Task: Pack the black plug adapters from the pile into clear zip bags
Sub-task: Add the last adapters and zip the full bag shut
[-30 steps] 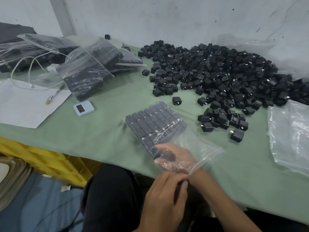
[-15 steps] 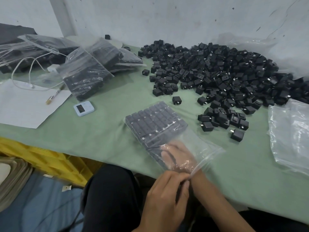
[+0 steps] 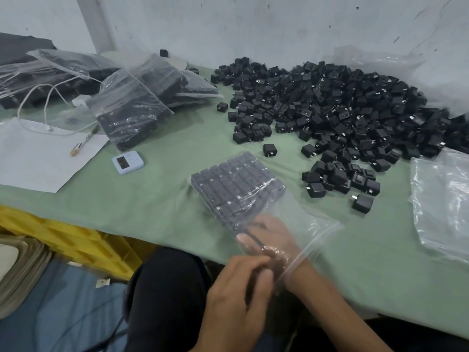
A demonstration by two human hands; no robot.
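A clear plastic zip bag [image 3: 312, 221] lies flat on the green-covered table [image 3: 152, 199] at the lower middle of the frame. Its closed end points toward the upper left and its mouth is turned to the person sitting at the table's near edge. Inside, small square black plug adapters [image 3: 236, 186] sit in tight flat rows filling the far half. Laid that way they take the least room, and the bag will stack thin.

The right hand [image 3: 269, 237] is thrust in through the mouth, wrist at the zip strip, fingers reaching up against the nearest row. It is blurred behind wrinkled plastic, so I cannot tell whether those fingers grip an adapter or only press the row tight. The left hand [image 3: 236, 298], at bottom centre, pinches the near lip of the mouth between curled fingers and thumb. I'd guess this holds it open and stops the bag sliding away from the push.

The big loose pile [image 3: 342, 110] of the same adapters spreads over the upper right, with stragglers spilling toward the bag, handy for the right hand. Filled clear bags [image 3: 129, 115] lean together at the upper left, out of the way. A slack heap of empty clear bags [image 3: 441, 207] waits at the right edge. The bag being packed looks about half full, so I judge more rows must go in before zipping.
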